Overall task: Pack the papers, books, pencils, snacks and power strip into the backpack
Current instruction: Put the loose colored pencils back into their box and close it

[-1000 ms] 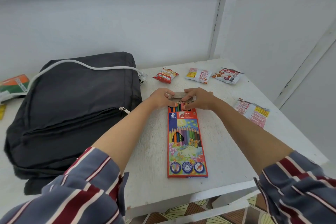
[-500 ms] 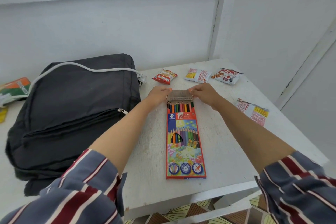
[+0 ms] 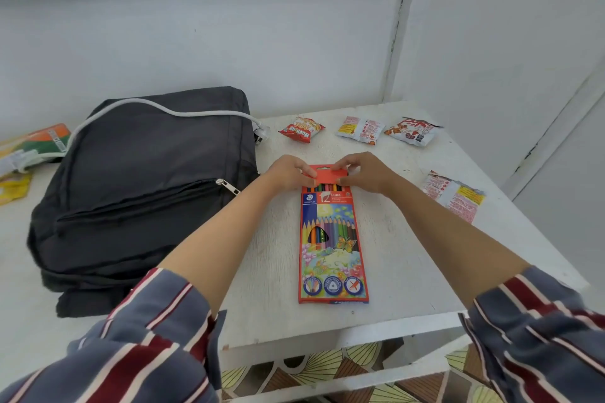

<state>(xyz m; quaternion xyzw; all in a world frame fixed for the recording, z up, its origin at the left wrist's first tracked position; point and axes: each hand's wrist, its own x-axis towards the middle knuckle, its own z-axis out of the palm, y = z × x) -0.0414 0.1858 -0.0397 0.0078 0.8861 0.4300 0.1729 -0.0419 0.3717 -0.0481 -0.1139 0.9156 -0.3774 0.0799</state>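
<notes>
A red box of coloured pencils lies flat on the white table, its far end open with pencil ends showing. My left hand and my right hand pinch the box's red flap at its two corners. The black backpack lies zipped on the left. A white power strip cable runs across its top, with the strip at the far left. Several snack packets lie at the back: one red, one pale, one white and red, and another on the right.
Orange and green books or papers and a yellow item lie at the far left behind the backpack. White walls close the back and right. The table's front edge sits just below the pencil box, with patterned floor beneath.
The box flap has turned over from its grey inner side to its red outer side and now comes down over the pencil ends. Both hands stay at the box's far end.
</notes>
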